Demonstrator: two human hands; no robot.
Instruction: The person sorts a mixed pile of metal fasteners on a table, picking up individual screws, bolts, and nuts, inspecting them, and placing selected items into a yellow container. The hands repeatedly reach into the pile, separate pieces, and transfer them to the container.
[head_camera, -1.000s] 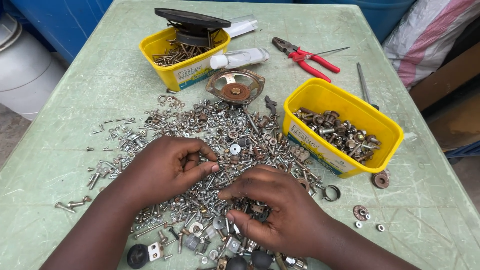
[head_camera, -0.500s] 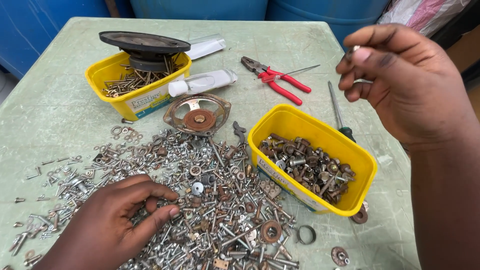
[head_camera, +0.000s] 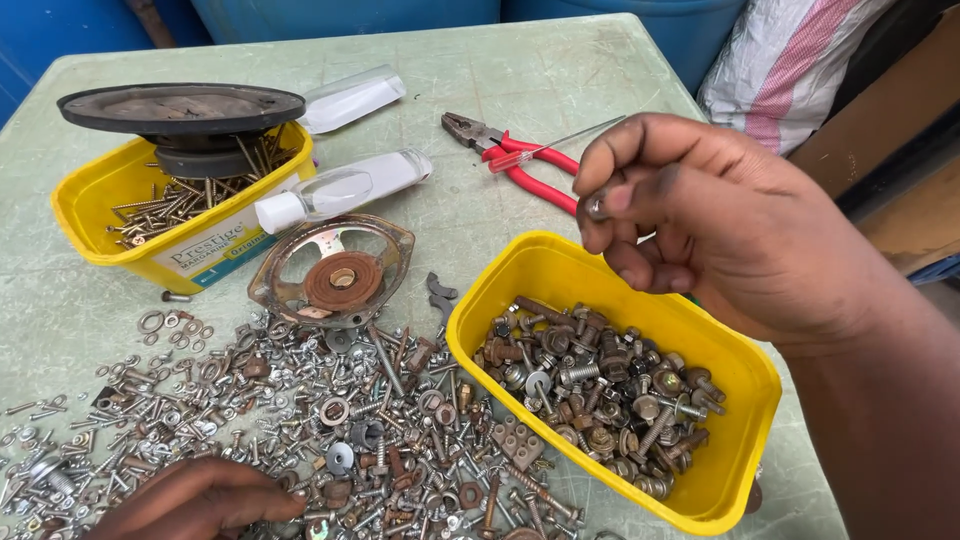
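- The green tabletop (head_camera: 560, 90) holds a big pile of screws and nuts (head_camera: 330, 430).
- The right hand (head_camera: 720, 220) has come up from the pile. Its fingers (head_camera: 610, 200) pinch a small metal piece (head_camera: 596, 207) above the yellow tub (head_camera: 500, 290) of nuts and bolts.
- The left hand (head_camera: 200, 498) stays on the pile, fingers curled; I cannot tell what they hold.
- Red pliers (head_camera: 520, 165) lie behind.

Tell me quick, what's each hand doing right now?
Left hand: resting on the pile of screws and washers; grip cannot be told.
Right hand: pinching a small metal piece above the yellow tub.
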